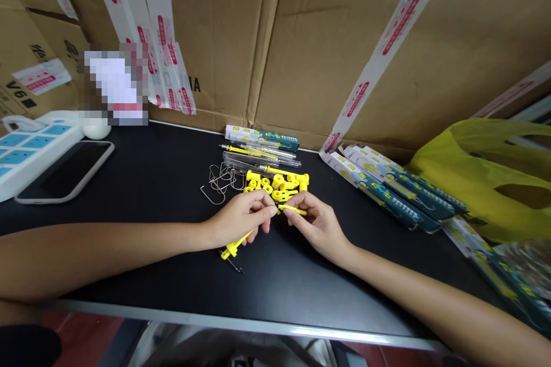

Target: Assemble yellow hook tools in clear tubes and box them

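My left hand [247,215] is closed around a slim yellow plastic rod [232,249], whose lower end carries a bent wire hook [235,265]. Its thumb and forefinger meet near the tip of a small yellow plastic piece [295,209]. That piece is pinched in my right hand [316,221], close to my left fingertips. Whether the two parts touch is too small to tell. Just behind my hands lies a pile of yellow plastic parts [279,182], with bent metal wire hooks [219,180] to its left.
Clear plastic tubes [262,156] and a printed box [262,136] lie behind the pile. More boxes [387,186] and a yellow plastic bag [482,178] are at right. A phone [66,172] and a power strip [38,146] occupy the left. Large cardboard boxes [224,40] wall the back.
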The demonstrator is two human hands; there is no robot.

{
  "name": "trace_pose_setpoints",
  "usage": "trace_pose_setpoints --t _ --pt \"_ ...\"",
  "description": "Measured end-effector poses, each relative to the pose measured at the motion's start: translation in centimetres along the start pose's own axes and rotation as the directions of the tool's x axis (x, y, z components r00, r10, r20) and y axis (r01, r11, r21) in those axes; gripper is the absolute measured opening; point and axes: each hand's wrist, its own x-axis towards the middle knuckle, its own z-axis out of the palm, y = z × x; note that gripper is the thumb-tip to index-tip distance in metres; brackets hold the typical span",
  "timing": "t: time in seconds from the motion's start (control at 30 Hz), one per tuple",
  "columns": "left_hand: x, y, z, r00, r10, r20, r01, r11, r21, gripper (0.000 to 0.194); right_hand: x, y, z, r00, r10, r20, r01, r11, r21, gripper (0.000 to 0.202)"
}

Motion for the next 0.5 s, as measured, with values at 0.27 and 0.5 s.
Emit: trace_pose_setpoints --t 0.27,0.5 --pt "0.14 -0.15 0.06 1.0 0.017 -0.02 -0.018 0.999 -0.027 0.02 -0.06 -0.03 0.03 1.0 -0.003 -0.03 0.003 1.0 0.015 0.015" --pt "0.08 -0.26 0.03 0.999 0.038 -0.01 -0.039 0.999 -0.022 0.019 -0.12 0.12 0.06 1.0 -0.002 -0.001 0.002 1.0 0.018 0.014"
